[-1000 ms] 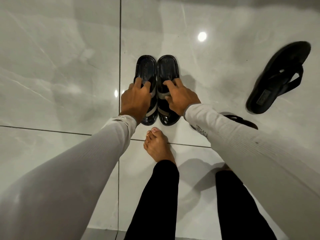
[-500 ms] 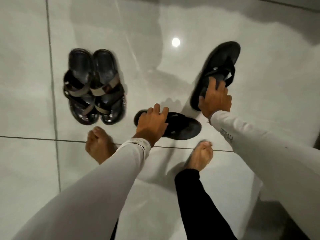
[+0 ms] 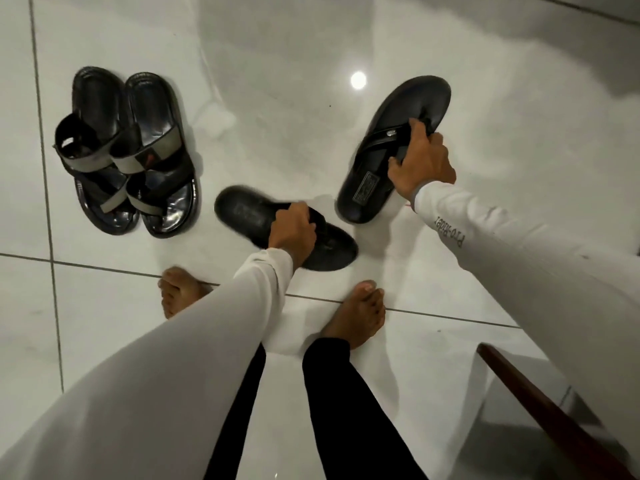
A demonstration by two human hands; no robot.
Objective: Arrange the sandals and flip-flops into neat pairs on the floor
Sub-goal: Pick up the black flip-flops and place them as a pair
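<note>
Two black sandals with grey straps [image 3: 130, 152] stand side by side as a pair on the white floor at the left. My left hand [image 3: 292, 233] grips the strap of a black flip-flop [image 3: 249, 216] that lies crosswise in the middle, its toe end partly hidden by my wrist. To the right, my right hand [image 3: 420, 164] holds the straps of the other black flip-flop [image 3: 388, 147], which points diagonally up and to the right. The two flip-flops are apart, at different angles.
My two bare feet [image 3: 360, 311] stand on the glossy white tile floor [image 3: 277, 98] just below the flip-flops. A dark red-brown wooden edge [image 3: 540, 414] juts in at the bottom right. Grout lines cross the floor.
One second ago both hands rested on the strapped sandals. They let go of that pair and moved right. Each hand has now closed on a flip-flop's strap.
</note>
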